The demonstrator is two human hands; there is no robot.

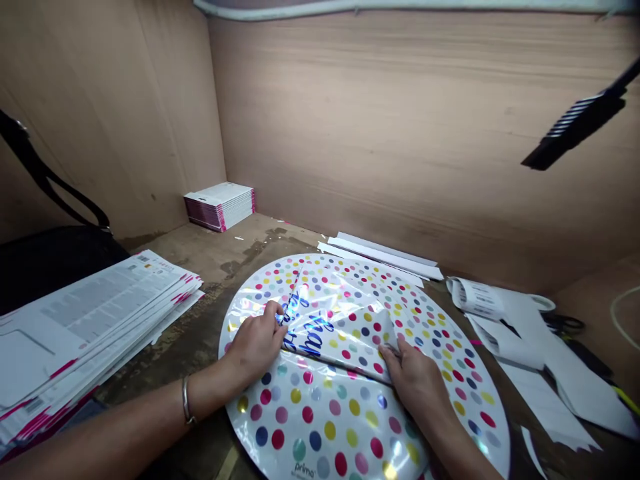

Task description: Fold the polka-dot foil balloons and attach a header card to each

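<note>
A flat, shiny foil balloon with coloured polka dots lies before me, with "prima" printed near its lower edge. Part of the dotted foil is folded over on top, and blue lettering shows on that flap. Whether this is one balloon or a stack, I cannot tell. My left hand pinches the flap's left side beside the lettering, fingers closed. On the other side, my right hand grips the flap's right edge between thumb and fingers. A metal bangle circles my left wrist.
Printed cards are piled at left, near a black bag. A neat card stack stands in the back corner. White strips lie behind the balloon. Paper label strips and scissors sit right. A black object hangs upper right.
</note>
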